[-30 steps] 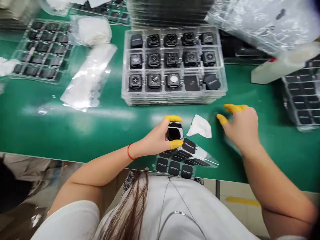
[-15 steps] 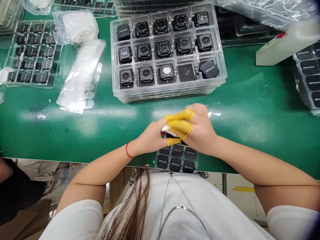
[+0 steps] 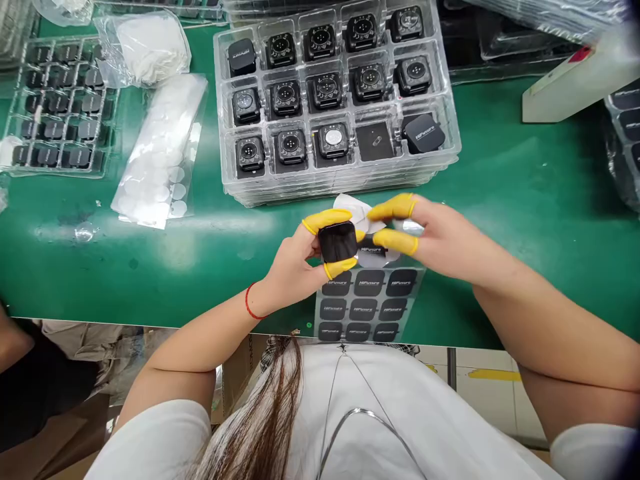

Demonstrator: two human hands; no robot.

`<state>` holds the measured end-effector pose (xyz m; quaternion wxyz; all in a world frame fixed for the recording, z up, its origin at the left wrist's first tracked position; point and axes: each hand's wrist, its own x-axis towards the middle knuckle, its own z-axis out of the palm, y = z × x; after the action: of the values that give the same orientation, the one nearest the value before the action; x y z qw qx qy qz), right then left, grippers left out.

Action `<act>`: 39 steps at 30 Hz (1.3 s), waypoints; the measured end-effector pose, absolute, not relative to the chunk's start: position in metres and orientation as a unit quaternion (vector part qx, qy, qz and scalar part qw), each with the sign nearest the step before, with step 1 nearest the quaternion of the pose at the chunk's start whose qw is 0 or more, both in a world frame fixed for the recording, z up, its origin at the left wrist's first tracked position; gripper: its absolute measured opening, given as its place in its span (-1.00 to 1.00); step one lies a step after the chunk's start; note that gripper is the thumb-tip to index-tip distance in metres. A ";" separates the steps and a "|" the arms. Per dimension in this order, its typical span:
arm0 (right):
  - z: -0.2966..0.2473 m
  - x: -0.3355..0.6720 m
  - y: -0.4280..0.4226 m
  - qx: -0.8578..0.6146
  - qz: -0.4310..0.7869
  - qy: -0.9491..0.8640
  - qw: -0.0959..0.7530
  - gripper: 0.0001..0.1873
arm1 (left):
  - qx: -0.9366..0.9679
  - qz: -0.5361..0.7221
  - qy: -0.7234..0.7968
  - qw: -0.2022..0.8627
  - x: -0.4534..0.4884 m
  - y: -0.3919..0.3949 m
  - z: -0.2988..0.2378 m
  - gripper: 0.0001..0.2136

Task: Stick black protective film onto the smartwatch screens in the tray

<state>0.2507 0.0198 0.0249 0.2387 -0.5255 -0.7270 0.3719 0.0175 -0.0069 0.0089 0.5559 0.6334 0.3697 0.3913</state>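
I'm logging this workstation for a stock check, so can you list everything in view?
green workbench: 1, green, under everything
clear plastic tray stack: 1, clear, centre back, top tray with 14 black modules
black tray: 1, black pieces, back left
bag of white material: 1, white, back left
sheet of white discs: 1, white, left of stack
white block: 1, white with red mark, back right
HiFuture pad sheet: 1, black pads, front edge
white wipe: 1, white, behind hands
black module: 1, black, in left hand
left hand: 1, yellow finger cots, red wrist string
right hand: 1, yellow finger cots, beside module
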 end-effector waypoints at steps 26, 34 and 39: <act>0.044 0.214 0.000 -0.503 0.604 -0.506 0.355 -0.83 | 0.625 0.335 0.364 0.603 0.023 -0.008 0.008 -0.51; 0.045 0.214 -0.003 -0.516 0.585 -0.517 0.353 -0.90 | 0.637 0.330 0.376 0.587 0.023 -0.009 0.009 -0.51; 0.045 0.213 -0.002 -0.521 0.557 -0.549 0.342 -0.92 | 0.634 0.318 0.385 0.590 0.022 -0.009 0.008 -0.49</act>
<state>0.2128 -0.0017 0.0448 0.3419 -0.5208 -0.5493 0.5569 0.0217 -0.0092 0.0082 0.5902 0.6344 0.3851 0.3175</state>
